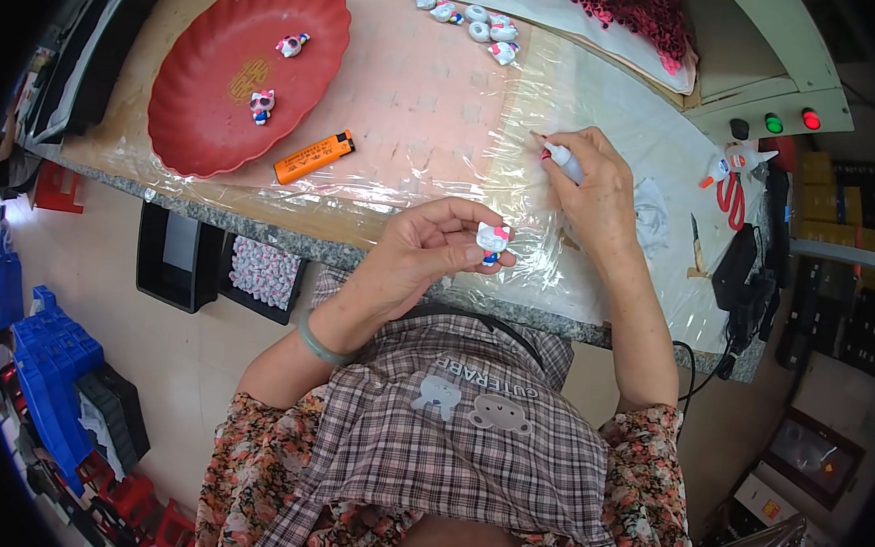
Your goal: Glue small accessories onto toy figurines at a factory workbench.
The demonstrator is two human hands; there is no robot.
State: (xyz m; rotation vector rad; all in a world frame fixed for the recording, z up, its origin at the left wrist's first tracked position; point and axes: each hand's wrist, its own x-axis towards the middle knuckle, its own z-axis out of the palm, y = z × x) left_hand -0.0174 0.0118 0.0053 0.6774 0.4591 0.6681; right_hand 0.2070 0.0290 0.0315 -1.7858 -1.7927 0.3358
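Between the thumb and fingers of my left hand (pixel 424 243) is a small white cat figurine (pixel 493 239) with a pink bow and a blue lower body. It is upright, just above the table's near edge. My right hand (pixel 598 183) is closed around a small white squeeze bottle (pixel 566 161), its narrow end pointing left and away from me over the plastic-covered table (pixel 598 273). The fingers partly hide the bottle. To the left, a red scalloped tray (pixel 191 118) holds two similar figurines, one (pixel 260 106) nearer and one (pixel 291 44) farther.
An orange lighter (pixel 313 157) lies beside the tray. White figurine parts (pixel 478 28) sit at the back, near dark pink small pieces (pixel 634 15). Red-handled scissors (pixel 730 201), a glue bottle (pixel 740 166) and a craft knife (pixel 699 245) lie right. Below the edge stands a bin of small parts (pixel 265 273).
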